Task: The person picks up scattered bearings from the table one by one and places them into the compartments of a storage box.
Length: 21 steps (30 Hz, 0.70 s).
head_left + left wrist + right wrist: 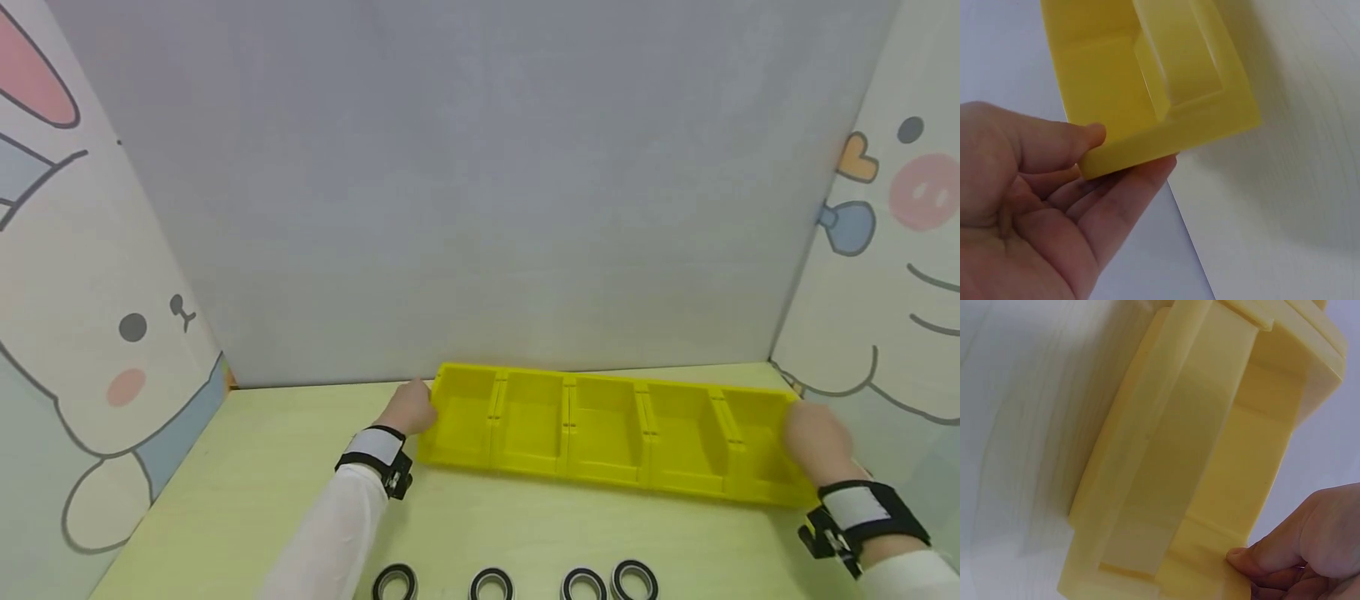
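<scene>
A long yellow bin tray (603, 421) with several open compartments in a row stretches between both hands. My left hand (409, 408) grips its left end; in the left wrist view the thumb (1088, 136) lies inside the rim and the fingers (1125, 206) are underneath. The right hand (819, 442) holds the opposite end, its thumb (1241, 559) over the rim in the right wrist view. In the head view the tray slants, with its right end nearer to me. The compartments show bare yellow floors.
Several black-and-silver ring bearings lie along the table's near edge, among them a left one (394, 582) and a right one (634, 579). A grey wall (487, 192) stands behind the pale table (247, 483). Cartoon-printed panels (82, 333) flank both sides.
</scene>
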### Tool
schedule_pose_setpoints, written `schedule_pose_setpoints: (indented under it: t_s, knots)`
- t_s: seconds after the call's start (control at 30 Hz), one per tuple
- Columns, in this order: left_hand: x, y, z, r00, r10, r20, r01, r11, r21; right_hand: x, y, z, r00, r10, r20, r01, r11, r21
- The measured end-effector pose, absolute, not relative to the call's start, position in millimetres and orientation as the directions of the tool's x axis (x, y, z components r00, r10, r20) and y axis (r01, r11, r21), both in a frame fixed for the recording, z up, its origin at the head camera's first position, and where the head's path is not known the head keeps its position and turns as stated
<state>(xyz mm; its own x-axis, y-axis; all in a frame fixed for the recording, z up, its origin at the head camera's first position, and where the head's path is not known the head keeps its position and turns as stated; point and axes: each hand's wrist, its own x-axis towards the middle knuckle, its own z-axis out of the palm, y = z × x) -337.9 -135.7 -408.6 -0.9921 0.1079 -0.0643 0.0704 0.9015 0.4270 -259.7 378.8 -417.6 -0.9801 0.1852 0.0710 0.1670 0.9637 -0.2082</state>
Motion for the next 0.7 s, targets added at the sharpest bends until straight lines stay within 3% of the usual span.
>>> schedule_pose_setpoints:
  t_s: [0.37,0.7]
  knots:
    - [-318,-183,-404,-0.977,0.146,-0.154,0.04,0.838,0.543,-264,346,-421,-0.983,0.131,0.131,0.101,0.971,-0.216]
    - [-291,-225,-403,-0.983,0.141,-0.12,0.072,0.889,0.451,-271,302,-418,-0.99,0.117,0.076,0.104,0.981,-0.162]
